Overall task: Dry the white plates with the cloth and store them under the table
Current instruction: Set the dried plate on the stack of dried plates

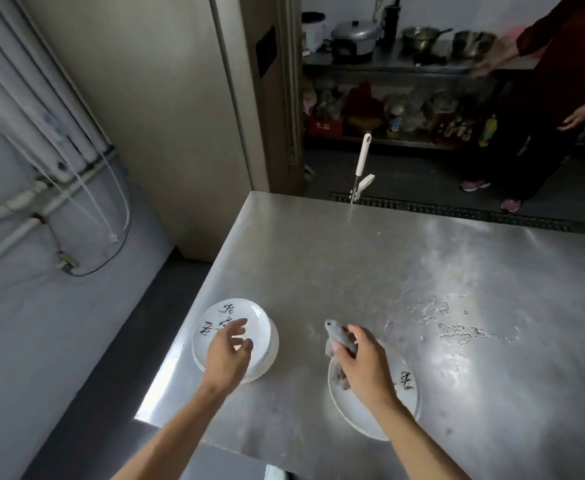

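Note:
A small stack of white plates (pixel 249 317) with black painted characters stands near the steel table's left edge. My left hand (pixel 228 351) hovers just over that stack, fingers relaxed and spread, holding nothing. A single white plate (pixel 402 393) with black characters lies flat near the front of the table. Over it, my right hand (pixel 363 362) grips a crumpled grey cloth (pixel 341 336); part of the cloth hangs down onto the plate. The space under the table is hidden.
The steel table (pixel 370 265) carries water droplets (pixel 457 327) at the right. A white-handled mop (pixel 362 168) leans at the far edge. A person in dark clothes (pixel 540 116) stands at the back right beside shelves with pots (pixel 353 38). Pipes (pixel 42 133) run along the left wall.

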